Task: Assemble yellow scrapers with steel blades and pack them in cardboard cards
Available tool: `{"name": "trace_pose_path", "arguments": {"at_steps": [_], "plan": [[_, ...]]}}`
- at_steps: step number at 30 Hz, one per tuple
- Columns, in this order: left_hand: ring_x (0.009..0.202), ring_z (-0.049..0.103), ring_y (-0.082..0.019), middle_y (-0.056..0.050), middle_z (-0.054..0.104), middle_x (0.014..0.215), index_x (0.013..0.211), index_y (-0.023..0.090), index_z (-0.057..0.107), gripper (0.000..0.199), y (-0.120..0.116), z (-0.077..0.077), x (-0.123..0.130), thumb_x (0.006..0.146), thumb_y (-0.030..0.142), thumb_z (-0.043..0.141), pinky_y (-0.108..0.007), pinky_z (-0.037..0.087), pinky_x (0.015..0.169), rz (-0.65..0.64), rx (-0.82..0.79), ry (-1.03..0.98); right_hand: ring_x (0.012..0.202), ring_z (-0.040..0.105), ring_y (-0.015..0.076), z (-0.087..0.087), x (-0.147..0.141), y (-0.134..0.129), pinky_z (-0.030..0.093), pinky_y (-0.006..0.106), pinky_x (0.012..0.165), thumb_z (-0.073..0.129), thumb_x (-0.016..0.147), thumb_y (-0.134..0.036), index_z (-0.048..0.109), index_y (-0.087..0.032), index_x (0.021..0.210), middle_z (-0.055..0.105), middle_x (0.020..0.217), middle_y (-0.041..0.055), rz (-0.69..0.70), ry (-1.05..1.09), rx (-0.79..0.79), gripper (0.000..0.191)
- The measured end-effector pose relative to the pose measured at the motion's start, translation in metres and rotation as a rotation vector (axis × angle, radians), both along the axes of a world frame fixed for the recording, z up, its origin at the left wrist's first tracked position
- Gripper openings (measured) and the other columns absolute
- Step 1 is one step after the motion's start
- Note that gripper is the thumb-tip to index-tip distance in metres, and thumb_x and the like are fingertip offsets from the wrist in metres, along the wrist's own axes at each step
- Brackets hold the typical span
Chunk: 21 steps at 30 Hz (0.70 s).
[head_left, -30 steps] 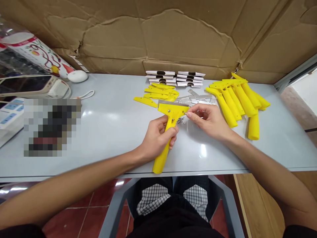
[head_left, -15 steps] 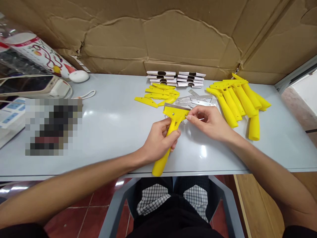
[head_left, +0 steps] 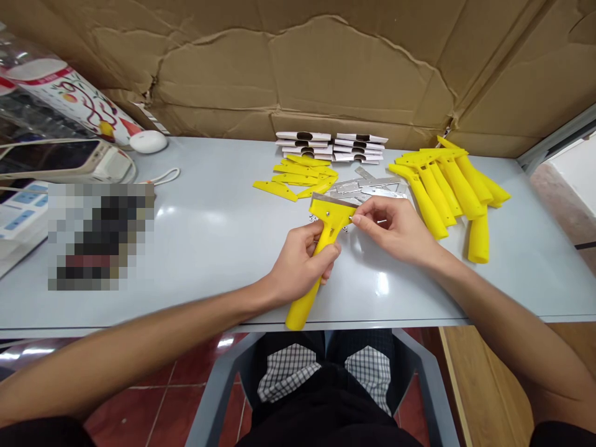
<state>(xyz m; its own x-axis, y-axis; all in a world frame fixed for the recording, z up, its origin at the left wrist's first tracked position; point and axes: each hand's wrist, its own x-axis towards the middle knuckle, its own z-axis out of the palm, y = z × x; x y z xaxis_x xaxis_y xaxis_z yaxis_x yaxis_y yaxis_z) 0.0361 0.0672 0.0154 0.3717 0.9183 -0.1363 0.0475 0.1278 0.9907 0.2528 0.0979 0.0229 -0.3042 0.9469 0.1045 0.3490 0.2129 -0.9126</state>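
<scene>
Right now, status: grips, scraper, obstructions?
Left grip holding yellow scraper by handle. Right grip pinching small metal piece at scraper head's right corner. Loose blades beyond; nothing seen blocking.

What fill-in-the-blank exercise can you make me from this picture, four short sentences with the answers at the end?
The left hand grips the yellow scraper by its ____.
The creased brown wall behind the white packets is ____.
In the picture, the yellow scraper bodies lie to the ____ of the loose metal blades.
The thin strips before the packets are coloured ____.

Missing words: handle; cardboard; right; yellow.
</scene>
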Motion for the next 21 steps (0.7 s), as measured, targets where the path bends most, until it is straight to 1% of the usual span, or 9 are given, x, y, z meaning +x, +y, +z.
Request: {"name": "trace_pose_path", "arguments": {"at_steps": [3, 7, 11, 15, 21], "plan": [[0.039, 0.051, -0.01, 0.006, 0.057, 0.049, 0.077, 0.026, 0.051, 0.018, 0.0002, -0.0006, -0.0001, 0.083, 0.022, 0.068, -0.025, 0.044, 0.041, -0.009, 0.008, 0.004, 0.067, 0.052, 0.0145, -0.0002, -0.0001, -0.0003, 0.046, 0.033, 0.063, 0.075, 0.096, -0.042, 0.074, -0.021, 0.087, 0.063, 0.073, -0.0008, 0.006, -0.031, 0.067, 0.023], [0.039, 0.051, -0.011, 0.006, 0.057, 0.049, 0.077, 0.025, 0.052, 0.016, 0.0007, -0.002, -0.0008, 0.083, 0.023, 0.068, -0.026, 0.043, 0.041, -0.015, 0.012, 0.002, 0.068, 0.054, 0.0154, -0.0016, 0.0006, 0.0004, 0.046, 0.034, 0.066, 0.072, 0.097, -0.039, 0.074, -0.021, 0.087, 0.064, 0.074, 0.0002, -0.01, -0.098, 0.151, 0.021], [0.039, 0.051, -0.011, 0.006, 0.057, 0.048, 0.078, 0.026, 0.053, 0.016, 0.0009, -0.002, -0.0007, 0.083, 0.023, 0.068, -0.025, 0.044, 0.041, -0.01, 0.002, -0.003, 0.067, 0.054, 0.0157, -0.0036, 0.0018, 0.0019, 0.047, 0.035, 0.067, 0.072, 0.097, -0.039, 0.075, -0.021, 0.087, 0.063, 0.073, -0.0002, -0.037, -0.11, 0.166, 0.02], [0.04, 0.051, -0.01, 0.006, 0.057, 0.048, 0.076, 0.025, 0.052, 0.018, 0.0011, -0.0019, -0.0003, 0.083, 0.023, 0.069, -0.025, 0.044, 0.042, -0.012, -0.016, -0.009, 0.067, 0.055, 0.016, -0.0045, 0.0027, 0.003, 0.047, 0.035, 0.068, 0.073, 0.097, -0.04, 0.075, -0.021, 0.086, 0.064, 0.073, 0.0002, -0.035, -0.108, 0.171, 0.022], [0.039, 0.049, -0.01, 0.007, 0.056, 0.05, 0.079, 0.024, 0.056, 0.014, 0.0028, -0.0036, 0.0001, 0.081, 0.023, 0.069, -0.024, 0.042, 0.039, -0.021, -0.121, -0.07, 0.067, 0.055, 0.0159, -0.0052, 0.0026, 0.0024, 0.045, 0.035, 0.067, 0.072, 0.098, -0.036, 0.075, -0.022, 0.086, 0.066, 0.074, 0.0004, -0.04, -0.171, 0.232, 0.019]]}}
